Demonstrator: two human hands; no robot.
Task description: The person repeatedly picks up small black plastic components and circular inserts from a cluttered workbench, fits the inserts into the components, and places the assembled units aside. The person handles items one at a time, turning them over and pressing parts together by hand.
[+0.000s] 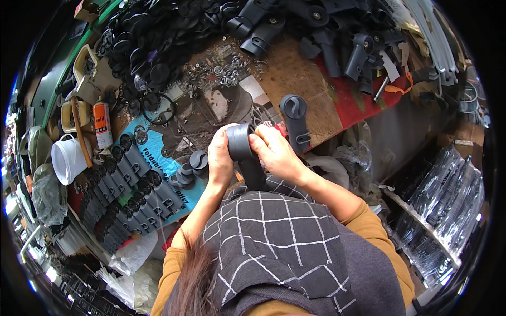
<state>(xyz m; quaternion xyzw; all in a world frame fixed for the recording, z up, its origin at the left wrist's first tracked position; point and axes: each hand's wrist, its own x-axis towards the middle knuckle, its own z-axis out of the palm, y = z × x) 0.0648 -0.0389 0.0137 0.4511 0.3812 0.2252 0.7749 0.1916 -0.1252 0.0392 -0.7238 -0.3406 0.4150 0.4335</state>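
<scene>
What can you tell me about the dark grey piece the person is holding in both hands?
The dark grey piece has a broad, rounded, collar-like head and a narrower stem. It looks like smooth plastic with a soft shine. It is held in front of the checked apron, its stem pointing toward the wearer's body. The left hand grips the head's left side; the right hand grips its right side, partly hiding it. Whether the stem touches the apron is unclear.
</scene>
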